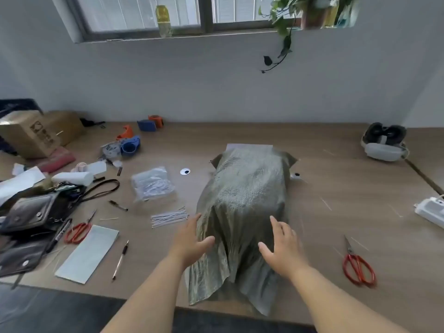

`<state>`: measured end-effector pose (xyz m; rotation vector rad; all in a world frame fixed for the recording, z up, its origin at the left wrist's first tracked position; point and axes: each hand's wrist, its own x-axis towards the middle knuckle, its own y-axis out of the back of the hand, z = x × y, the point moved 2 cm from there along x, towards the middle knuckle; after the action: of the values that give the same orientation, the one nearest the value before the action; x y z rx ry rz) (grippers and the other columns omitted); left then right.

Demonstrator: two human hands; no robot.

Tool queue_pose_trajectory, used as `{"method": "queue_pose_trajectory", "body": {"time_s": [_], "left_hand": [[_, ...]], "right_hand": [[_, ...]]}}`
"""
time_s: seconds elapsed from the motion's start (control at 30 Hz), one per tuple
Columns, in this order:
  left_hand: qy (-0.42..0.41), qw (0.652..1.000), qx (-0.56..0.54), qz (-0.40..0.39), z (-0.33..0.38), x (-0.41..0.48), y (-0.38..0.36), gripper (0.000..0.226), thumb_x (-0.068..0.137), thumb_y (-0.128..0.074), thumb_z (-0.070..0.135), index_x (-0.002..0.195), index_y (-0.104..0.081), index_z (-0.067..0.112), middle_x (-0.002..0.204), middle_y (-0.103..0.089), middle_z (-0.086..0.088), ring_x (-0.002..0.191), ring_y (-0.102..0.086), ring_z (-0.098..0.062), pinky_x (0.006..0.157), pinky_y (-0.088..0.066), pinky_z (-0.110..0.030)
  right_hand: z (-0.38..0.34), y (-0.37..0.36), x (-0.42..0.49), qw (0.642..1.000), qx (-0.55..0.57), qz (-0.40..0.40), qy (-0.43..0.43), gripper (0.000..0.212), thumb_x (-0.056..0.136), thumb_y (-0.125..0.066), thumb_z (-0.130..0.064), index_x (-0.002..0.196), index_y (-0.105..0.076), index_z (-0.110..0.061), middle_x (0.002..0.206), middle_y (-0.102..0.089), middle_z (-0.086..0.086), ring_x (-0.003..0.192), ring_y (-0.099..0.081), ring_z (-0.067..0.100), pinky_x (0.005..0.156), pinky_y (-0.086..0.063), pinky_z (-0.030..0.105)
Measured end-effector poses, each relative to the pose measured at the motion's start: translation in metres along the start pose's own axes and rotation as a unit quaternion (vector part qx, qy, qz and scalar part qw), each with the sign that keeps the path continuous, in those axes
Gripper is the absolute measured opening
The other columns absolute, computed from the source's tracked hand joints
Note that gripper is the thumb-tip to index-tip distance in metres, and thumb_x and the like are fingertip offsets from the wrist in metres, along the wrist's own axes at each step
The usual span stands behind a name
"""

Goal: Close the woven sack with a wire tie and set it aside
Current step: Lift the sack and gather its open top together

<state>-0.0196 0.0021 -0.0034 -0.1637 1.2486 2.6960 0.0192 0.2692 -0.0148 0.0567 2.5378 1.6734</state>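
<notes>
A filled grey-green woven sack [245, 195] lies lengthwise on the wooden table [336, 212], its loose mouth spread toward me over the front edge. My left hand [192, 241] hovers at the left side of the sack's neck, fingers apart. On the right side of the neck, my right hand [281, 248] is held the same way, spread and holding nothing. A small bundle of white wire ties [169, 218] lies on the table just left of the sack, beyond my left hand.
A clear bag of more ties [152, 183] lies left of the sack. Red scissors [358, 265] lie at right, another pair [78, 230] at left with pens, pouches, tape dispensers [128, 145] and a cardboard box [28, 133]. A headset [384, 145] sits far right.
</notes>
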Motion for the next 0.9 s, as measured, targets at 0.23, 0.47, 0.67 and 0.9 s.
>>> {"method": "queue_pose_trajectory", "body": {"time_s": [0.23, 0.47, 0.67, 0.9], "left_hand": [[0.106, 0.985, -0.130, -0.042, -0.074, 0.035, -0.044, 0.088, 0.066, -0.074, 0.069, 0.144, -0.042, 0.045, 0.142, -0.058, 0.011, 0.133, -0.053, -0.017, 0.111, -0.044, -0.050], [0.164, 0.921, -0.312, -0.165, -0.087, 0.052, -0.041, 0.088, 0.068, -0.089, 0.044, 0.140, -0.040, 0.031, 0.131, -0.065, 0.001, 0.116, -0.067, -0.017, 0.094, -0.057, -0.035], [0.210, 0.868, -0.373, -0.252, -0.091, 0.055, -0.043, 0.061, 0.080, -0.082, 0.032, 0.132, -0.051, 0.031, 0.118, -0.074, 0.005, 0.101, -0.074, -0.015, 0.074, -0.059, -0.029], [0.259, 0.836, -0.417, -0.247, -0.091, 0.058, -0.052, 0.048, 0.077, -0.077, 0.024, 0.122, -0.066, 0.014, 0.109, -0.080, -0.006, 0.107, -0.073, -0.028, 0.097, -0.057, -0.046]], "right_hand": [[0.018, -0.037, 0.003, 0.990, 0.057, -0.063, -0.115, 0.091, 0.089, -0.052, -0.057, 0.158, -0.004, -0.020, 0.156, -0.029, 0.008, 0.141, -0.036, 0.026, 0.110, -0.038, 0.041], [0.021, -0.062, 0.009, 0.952, 0.205, -0.067, -0.218, 0.119, 0.065, -0.061, -0.079, 0.156, -0.013, -0.018, 0.154, -0.040, 0.006, 0.139, -0.042, 0.022, 0.114, -0.036, 0.037], [0.005, -0.081, 0.009, 0.884, 0.356, -0.014, -0.302, 0.093, 0.061, -0.084, -0.048, 0.138, -0.038, -0.024, 0.130, -0.061, -0.002, 0.123, -0.057, 0.020, 0.107, -0.044, 0.039], [-0.010, -0.093, 0.015, 0.824, 0.435, -0.070, -0.356, 0.038, 0.085, -0.071, -0.006, 0.119, -0.062, -0.017, 0.105, -0.075, 0.002, 0.101, -0.069, 0.022, 0.095, -0.054, 0.042]]}}
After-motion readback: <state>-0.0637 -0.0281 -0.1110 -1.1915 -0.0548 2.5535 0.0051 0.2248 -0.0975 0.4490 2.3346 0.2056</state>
